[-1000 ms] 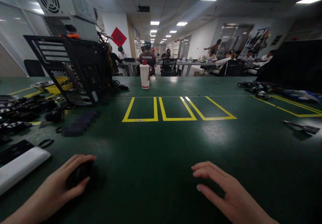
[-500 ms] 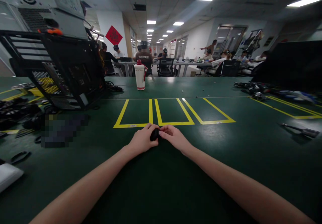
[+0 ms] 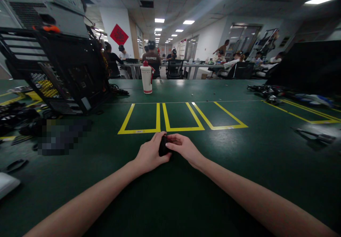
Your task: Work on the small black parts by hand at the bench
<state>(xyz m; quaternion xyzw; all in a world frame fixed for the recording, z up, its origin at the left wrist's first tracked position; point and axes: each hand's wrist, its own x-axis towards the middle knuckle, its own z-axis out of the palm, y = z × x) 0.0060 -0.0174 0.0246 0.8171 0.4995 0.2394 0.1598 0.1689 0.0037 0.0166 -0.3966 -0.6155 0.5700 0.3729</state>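
Note:
Between both hands is a small black object [image 3: 162, 147], mostly covered by fingers, so its kind cannot be made out. My left hand [image 3: 151, 152] wraps around it from the left, thumb below and fingers over the top. From the other side my right hand [image 3: 184, 149] touches it, with thumb and fingertips pinched together at its right edge. Both hands are above the green table [image 3: 213, 194], just in front of the yellow tape frames [image 3: 183, 129].
At the left stands an open black computer case [image 3: 77, 77] beside dark cables [image 3: 16, 118]. A white bottle [image 3: 146, 79] with a red lid stands farther back. To the right are a screwdriver-like tool [image 3: 322, 136] and a dark monitor-like panel [image 3: 306, 66]. Several people sit beyond the table.
The black object has turned more upright in my left hand, and my left thumb sits lower. My right fingers have shifted on its edge. The whole view has moved slightly.

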